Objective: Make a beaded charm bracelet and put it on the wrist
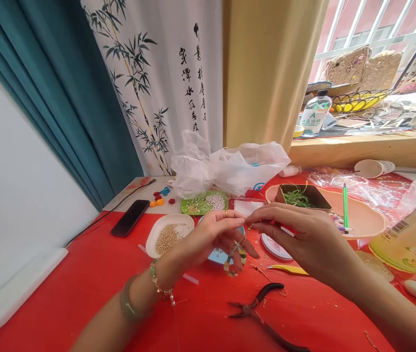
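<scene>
My left hand and my right hand meet fingertip to fingertip above the red table. Both pinch a small beaded piece on wire, which dangles below the fingers with green and gold beads. The left wrist wears a beaded bracelet and a green bangle. Black pliers lie on the table just in front of the hands. A yellow tweezer-like tool lies under the right hand.
A white dish of gold beads and a green tray of beads sit behind the left hand. A black phone lies at left. A brown box with green bits stands on a pink tray. Plastic bags sit behind.
</scene>
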Demonstrator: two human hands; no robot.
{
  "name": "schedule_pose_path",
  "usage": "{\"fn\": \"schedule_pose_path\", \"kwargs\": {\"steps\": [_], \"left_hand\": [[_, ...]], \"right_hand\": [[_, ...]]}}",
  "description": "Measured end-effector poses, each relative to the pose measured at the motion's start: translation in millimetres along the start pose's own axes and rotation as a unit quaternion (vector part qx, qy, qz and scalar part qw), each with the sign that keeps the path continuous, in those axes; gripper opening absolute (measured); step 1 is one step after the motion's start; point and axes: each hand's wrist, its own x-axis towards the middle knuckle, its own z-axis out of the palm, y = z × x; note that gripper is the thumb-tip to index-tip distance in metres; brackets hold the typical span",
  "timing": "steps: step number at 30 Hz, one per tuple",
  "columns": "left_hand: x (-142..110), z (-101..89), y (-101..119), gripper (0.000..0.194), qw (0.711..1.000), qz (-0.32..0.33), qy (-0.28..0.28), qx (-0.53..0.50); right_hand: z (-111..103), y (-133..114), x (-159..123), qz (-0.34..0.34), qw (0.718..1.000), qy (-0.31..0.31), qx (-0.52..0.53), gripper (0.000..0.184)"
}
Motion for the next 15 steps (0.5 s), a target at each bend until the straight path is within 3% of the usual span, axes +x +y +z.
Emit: {"fn": "schedule_pose_path", "kwargs": {"steps": [9, 15], "left_hand": [[0.5, 0.3, -3.4, 0.021, 0.999, 0.044, 0.029, 0.015], [-0.3, 2.4, -3.2, 0.037, 0.996, 0.055, 0.051, 0.050]], "right_hand": [[-3.8, 3.0, 0.7, -0.043, 0.999, 0.012, 0.005, 0.016], [-4.0, 2.7, 1.9, -0.035, 0.999, 0.000, 0.000, 0.015]]}}
